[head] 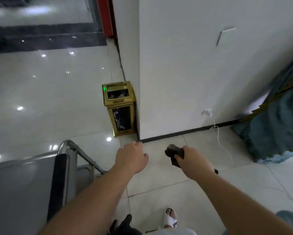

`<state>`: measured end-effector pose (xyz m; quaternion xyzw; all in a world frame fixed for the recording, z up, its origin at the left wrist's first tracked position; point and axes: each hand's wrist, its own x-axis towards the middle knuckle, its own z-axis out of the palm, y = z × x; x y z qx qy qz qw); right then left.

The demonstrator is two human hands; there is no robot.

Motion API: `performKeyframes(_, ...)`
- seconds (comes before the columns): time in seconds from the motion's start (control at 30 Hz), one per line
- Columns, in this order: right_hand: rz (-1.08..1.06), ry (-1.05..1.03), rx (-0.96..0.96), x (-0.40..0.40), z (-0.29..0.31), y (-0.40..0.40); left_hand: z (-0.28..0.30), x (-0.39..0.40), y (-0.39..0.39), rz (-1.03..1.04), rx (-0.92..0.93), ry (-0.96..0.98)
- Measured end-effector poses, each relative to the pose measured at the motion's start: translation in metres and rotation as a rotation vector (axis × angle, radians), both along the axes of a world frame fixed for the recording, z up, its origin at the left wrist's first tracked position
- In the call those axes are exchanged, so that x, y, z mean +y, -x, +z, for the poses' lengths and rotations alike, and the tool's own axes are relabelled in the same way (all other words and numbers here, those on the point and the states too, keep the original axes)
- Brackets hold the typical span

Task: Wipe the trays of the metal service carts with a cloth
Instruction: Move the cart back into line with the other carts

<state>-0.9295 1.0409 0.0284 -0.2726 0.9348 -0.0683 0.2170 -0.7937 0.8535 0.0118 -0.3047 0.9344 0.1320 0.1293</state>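
Dark cloth (175, 155) being held in right-hand grip (191, 158); cart tray (20, 180) lying leftward, long axis seemingly receding; left hand (131, 157), empty, fingers loosely curled, being held nearer.

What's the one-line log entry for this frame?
right hand: grips dark cloth | left hand: empty, above floor | cart tray: lower left, untouched | bin: at wall corner

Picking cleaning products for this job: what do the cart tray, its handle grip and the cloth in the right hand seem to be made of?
Cart tray: looks like brushed stainless steel, dull grey with a soft sheen. Handle grip: matte black, probably foam or rubber sleeving over shiny metal tubing. Cloth: dark, crumpled soft fabric bunched in the right hand; the weave is too blurred to tell.
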Motion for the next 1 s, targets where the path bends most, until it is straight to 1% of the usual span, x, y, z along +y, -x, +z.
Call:
performKeyframes(0.17, 0.234, -0.014, 0.034, -0.073, 0.007, 0.055, 0.006, -0.034, 0.012, 0.2, 0.018, -0.003)
performKeyframes(0.27, 0.354, -0.03, 0.026, -0.125, 0.001, 0.064, 0.007, -0.067, 0.01, 0.301, 0.019, 0.02)
performKeyframes(0.4, 0.469, -0.026, 0.003, -0.207, -0.007, 0.074, 0.001, -0.13, 0.008, 0.411, 0.029, 0.0)
performKeyframes(0.57, 0.529, -0.012, 0.039, -0.319, -0.01, 0.093, -0.016, -0.231, 0.018, 0.483, 0.035, -0.001)
performKeyframes(0.67, 0.546, -0.037, 0.055, -0.379, -0.003, 0.104, -0.018, -0.285, 0.023, 0.498, 0.017, -0.007)
performKeyframes(0.77, 0.553, -0.01, 0.054, -0.432, -0.002, 0.108, -0.018, -0.333, 0.023, 0.511, 0.008, 0.008)
performKeyframes(1.0, 0.651, -0.025, -0.033, -0.538, -0.019, 0.116, -0.03, -0.409, 0.018, 0.646, -0.035, -0.073)
